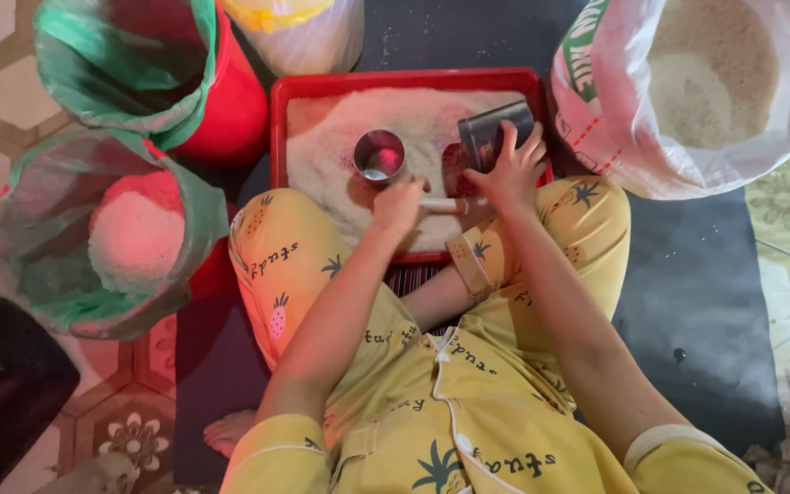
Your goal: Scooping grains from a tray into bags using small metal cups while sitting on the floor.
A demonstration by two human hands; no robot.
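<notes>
The right hand point(516, 165) grips a dark metal can point(494, 134), tilted, over the rice point(413, 123) in the red tray point(404, 80). The left hand point(397, 203) is closed around a pale stick-like tool point(445, 206) — its kind cannot be told. A second metal cup point(379, 155) stands upright in the rice, just beside the left hand. An open rice sack point(706, 82) lies right of the tray.
</notes>
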